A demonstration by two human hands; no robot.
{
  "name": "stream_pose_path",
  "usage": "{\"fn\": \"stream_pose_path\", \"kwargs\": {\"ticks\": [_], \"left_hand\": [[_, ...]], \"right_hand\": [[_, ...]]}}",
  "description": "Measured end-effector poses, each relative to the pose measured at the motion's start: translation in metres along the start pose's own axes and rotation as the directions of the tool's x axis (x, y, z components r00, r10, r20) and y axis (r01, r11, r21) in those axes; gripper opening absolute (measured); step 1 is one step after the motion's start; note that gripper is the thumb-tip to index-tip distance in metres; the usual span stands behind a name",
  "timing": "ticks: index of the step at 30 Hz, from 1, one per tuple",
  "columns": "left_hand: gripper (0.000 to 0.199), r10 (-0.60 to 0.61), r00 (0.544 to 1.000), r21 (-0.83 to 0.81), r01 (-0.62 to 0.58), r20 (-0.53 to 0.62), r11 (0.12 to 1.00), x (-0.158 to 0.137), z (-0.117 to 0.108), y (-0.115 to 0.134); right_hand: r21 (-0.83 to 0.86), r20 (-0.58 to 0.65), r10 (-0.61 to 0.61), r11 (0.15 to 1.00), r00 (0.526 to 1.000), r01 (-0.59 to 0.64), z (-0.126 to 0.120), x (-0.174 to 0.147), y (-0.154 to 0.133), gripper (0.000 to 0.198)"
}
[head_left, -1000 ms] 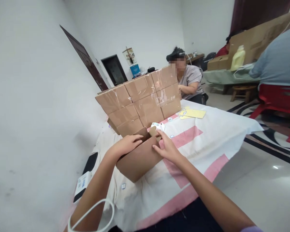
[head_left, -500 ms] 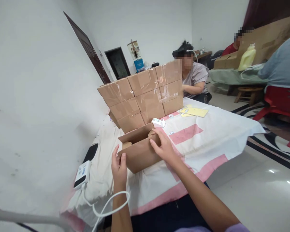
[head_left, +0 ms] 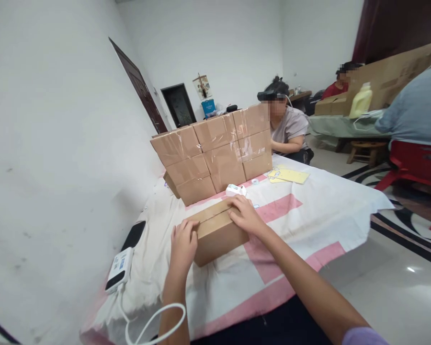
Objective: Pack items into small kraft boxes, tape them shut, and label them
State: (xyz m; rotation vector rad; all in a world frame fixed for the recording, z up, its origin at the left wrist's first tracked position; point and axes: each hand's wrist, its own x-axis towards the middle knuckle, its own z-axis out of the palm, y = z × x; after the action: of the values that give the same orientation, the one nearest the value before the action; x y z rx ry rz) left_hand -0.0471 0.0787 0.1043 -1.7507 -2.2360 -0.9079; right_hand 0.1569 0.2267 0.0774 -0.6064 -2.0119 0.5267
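Observation:
A small brown cardboard box [head_left: 221, 239] lies in front of me on the cloth-covered table, its top flaps folded down and meeting in a seam. My left hand [head_left: 184, 240] grips the box's left end, with the fingers bent over the top edge. At the other end, my right hand [head_left: 244, 214] holds the box with its fingers on the top flaps and its thumb on the near side. Just beyond the box is a small white object [head_left: 235, 189], possibly a tape dispenser. The box's far side is hidden.
A wall of stacked, taped cardboard boxes [head_left: 215, 155] stands behind. Yellow sheets [head_left: 289, 176] lie to its right. At left are a white device [head_left: 119, 269] with a cable [head_left: 161, 311] near my left forearm, and a black flat object [head_left: 133, 235]. A co-worker [head_left: 290, 127] sits beyond the table.
The box's open top flaps have been folded shut. Both hands have moved from its sides onto the top edges. My view has tilted slightly up.

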Motion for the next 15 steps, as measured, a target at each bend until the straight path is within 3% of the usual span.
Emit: {"fn": "stream_pose_path", "kwargs": {"ticks": [2,5,7,8,10,12,15], "left_hand": [[0.039,0.026,0.999,0.066,-0.029,0.046,0.997,-0.004,-0.001,0.011],[0.043,0.048,0.996,0.151,-0.059,0.076,0.987,-0.006,0.002,0.026],[0.053,0.045,0.994,0.177,-0.063,0.104,0.982,-0.003,0.004,0.031],[0.056,0.04,0.992,0.18,-0.062,0.123,0.982,0.0,0.004,0.031],[0.057,0.028,0.985,0.169,-0.058,0.171,0.984,0.007,0.004,0.028],[0.058,0.026,0.976,0.152,-0.06,0.216,0.987,0.013,0.003,0.024],[0.058,0.05,0.966,0.142,-0.088,0.254,0.986,0.019,0.001,0.022]], "right_hand": [[-0.004,-0.028,0.004,1.0,1.0,-0.004,0.005,-0.006,-0.001,0.021],[0.128,-0.061,-0.001,0.992,0.998,0.009,0.009,-0.008,0.007,0.018],[0.329,-0.024,0.145,0.935,0.989,-0.129,0.004,0.003,0.024,0.023],[0.418,0.009,0.271,0.873,0.962,-0.25,0.0,0.012,0.036,0.028],[0.483,0.05,0.565,0.708,0.823,-0.515,-0.011,0.037,0.063,0.036],[0.425,0.03,0.663,0.668,0.748,-0.61,-0.02,0.064,0.09,0.038],[0.272,0.037,0.698,0.681,0.715,-0.68,-0.02,0.099,0.119,0.032]]}}
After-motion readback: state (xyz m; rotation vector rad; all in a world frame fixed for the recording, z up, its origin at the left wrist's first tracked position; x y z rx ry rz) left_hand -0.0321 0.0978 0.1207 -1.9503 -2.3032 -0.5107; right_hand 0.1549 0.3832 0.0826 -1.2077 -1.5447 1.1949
